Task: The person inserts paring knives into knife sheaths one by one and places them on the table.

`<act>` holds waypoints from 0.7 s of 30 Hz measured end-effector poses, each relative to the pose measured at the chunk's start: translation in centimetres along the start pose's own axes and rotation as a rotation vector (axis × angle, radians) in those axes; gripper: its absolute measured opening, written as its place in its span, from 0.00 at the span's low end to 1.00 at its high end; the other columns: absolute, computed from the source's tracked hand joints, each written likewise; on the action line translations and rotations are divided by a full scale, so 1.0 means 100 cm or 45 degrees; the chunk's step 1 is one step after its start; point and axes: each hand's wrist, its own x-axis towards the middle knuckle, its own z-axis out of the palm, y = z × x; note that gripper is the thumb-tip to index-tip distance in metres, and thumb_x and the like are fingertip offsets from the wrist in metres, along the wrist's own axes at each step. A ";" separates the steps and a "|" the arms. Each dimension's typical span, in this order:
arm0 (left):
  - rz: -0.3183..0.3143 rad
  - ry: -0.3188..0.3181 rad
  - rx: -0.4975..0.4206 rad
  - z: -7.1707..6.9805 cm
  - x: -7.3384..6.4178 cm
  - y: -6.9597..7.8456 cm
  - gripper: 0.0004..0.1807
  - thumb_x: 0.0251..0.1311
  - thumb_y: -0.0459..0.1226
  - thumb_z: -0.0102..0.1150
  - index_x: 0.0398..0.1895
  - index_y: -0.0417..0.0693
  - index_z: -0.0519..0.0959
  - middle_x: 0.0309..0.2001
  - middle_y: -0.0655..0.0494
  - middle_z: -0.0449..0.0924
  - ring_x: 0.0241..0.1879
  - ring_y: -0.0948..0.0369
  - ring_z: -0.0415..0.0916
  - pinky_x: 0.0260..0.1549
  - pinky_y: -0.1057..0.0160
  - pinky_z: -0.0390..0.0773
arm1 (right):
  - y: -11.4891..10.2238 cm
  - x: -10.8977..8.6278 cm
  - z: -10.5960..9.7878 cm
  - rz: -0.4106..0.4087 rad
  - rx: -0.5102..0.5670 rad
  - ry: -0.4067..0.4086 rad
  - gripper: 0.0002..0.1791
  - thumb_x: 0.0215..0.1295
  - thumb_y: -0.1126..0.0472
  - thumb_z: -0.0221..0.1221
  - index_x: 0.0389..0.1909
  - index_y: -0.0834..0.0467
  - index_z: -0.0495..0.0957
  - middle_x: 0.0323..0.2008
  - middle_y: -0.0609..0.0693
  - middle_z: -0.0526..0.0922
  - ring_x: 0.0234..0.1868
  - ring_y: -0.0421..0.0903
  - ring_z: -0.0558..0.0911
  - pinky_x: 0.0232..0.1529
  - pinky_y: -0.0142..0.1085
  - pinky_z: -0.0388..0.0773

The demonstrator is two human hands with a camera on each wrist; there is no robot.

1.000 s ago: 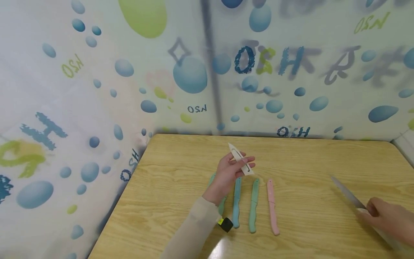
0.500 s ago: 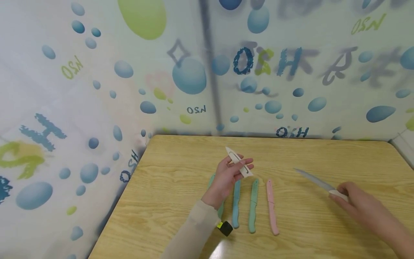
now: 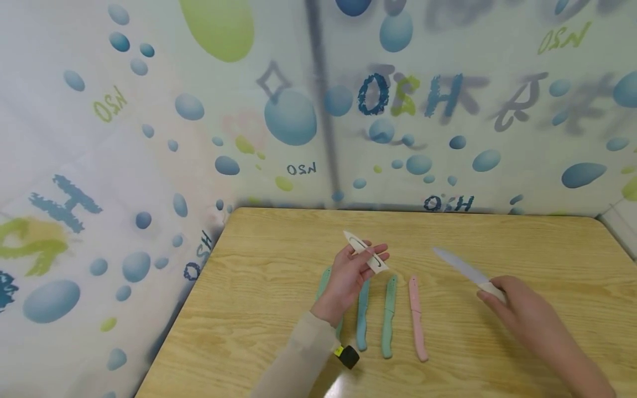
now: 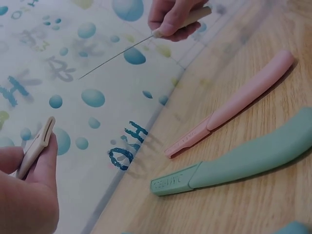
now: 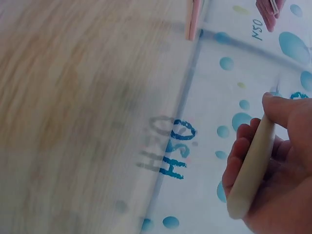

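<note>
My left hand pinches a cream knife sheath between thumb and fingers, above the table. In the left wrist view the slot along the sheath's edge shows. My right hand grips a knife by its cream handle, with the bare blade angled toward the sheath; a gap lies between them. Below and between the hands lie a blue sheathed knife, a green one and a pink one. Another green knife is mostly hidden under my left forearm.
The wooden table runs back to a patterned curtain. A black piece with a yellow tag sits at my left wrist.
My right hand has brought the knife leftward, nearer to the sheath, and its blade tip has risen in view. My left hand has stayed almost in place, the sheath tilting slightly.
</note>
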 end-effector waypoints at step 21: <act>0.027 0.117 -0.172 0.004 -0.002 -0.008 0.08 0.81 0.32 0.46 0.55 0.35 0.66 0.61 0.35 0.79 0.59 0.49 0.82 0.58 0.58 0.81 | -0.032 -0.006 0.030 -0.243 -0.121 0.168 0.14 0.74 0.52 0.64 0.48 0.60 0.79 0.26 0.40 0.77 0.23 0.38 0.68 0.22 0.34 0.68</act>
